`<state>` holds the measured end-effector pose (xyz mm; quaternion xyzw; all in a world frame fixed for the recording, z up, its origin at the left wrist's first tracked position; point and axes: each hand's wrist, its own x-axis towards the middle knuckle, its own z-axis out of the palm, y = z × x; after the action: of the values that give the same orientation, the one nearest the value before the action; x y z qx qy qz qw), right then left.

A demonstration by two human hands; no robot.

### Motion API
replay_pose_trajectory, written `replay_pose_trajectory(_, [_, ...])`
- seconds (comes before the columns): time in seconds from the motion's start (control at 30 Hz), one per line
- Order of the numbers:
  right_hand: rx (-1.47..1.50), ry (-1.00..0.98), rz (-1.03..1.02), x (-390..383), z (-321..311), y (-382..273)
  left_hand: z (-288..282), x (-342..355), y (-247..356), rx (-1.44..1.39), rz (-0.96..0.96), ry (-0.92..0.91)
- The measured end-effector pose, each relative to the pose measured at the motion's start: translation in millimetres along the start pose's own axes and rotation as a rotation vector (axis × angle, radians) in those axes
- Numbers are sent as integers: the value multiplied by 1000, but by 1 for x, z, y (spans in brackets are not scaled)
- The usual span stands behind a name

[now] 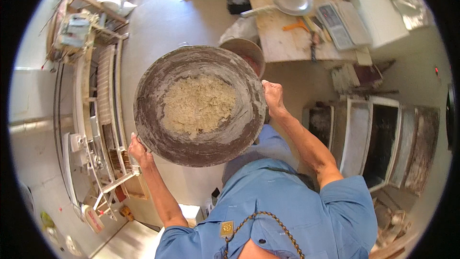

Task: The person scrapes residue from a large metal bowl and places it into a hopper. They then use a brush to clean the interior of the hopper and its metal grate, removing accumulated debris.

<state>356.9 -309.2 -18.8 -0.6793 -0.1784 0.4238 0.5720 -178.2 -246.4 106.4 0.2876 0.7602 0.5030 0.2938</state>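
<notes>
A wide, dark round basin [225, 146] smeared with pale grey residue is held up in front of my body. In its middle lies a heap of pale, flaky, pulp-like material [199, 103]. My left hand [139, 148] is closed on the rim at the near left. On the right side, my right hand [273, 97] grips the rim too, with its thumb on top. The fingers beneath the basin are hidden on both sides.
Beyond the basin stands a bucket [247, 50]. A wooden table [273, 43] at the far right bears a metal pan [292, 0] and a grey tray [335, 26]. A metal-framed machine [103, 115] runs along the left. Framed screens [381, 139] lean at the right.
</notes>
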Motion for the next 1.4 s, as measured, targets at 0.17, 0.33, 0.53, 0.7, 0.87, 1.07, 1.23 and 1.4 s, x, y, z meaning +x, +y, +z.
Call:
replay_pose_trajectory(0.17, [34, 107, 227, -43, -83, 13, 54, -48, -4, -15, 320, -514])
replay_pose_trajectory(0.33, [191, 266, 323, -19, -230, 38, 225, -109, -13, 43, 33, -540])
replay_pose_trajectory(0.53, [437, 622, 494, -72, -342, -32, 368, -211, 60, -122, 169, -755])
replay_pose_trajectory(0.7, [609, 964, 194, -215, -348, -133, 358, -293, 181, -72, 308, -1030])
replay_pose_trajectory(0.87, [653, 1296, -188, -498, -431, -193, 254, -477, 209, -223, 14, -1262])
replay_pose_trajectory(1.07, [592, 1534, -861, -677, -443, -219, 197, -625, 248, -469, -269, -1756])
replay_pose_trajectory(1.23, [628, 1576, -1128, -685, -470, -199, 236, -728, 236, -595, -341, -1739])
replay_pose_trajectory(1.4, [494, 1488, -1321, -671, -519, -207, 282, -778, 240, -656, -386, -1871])
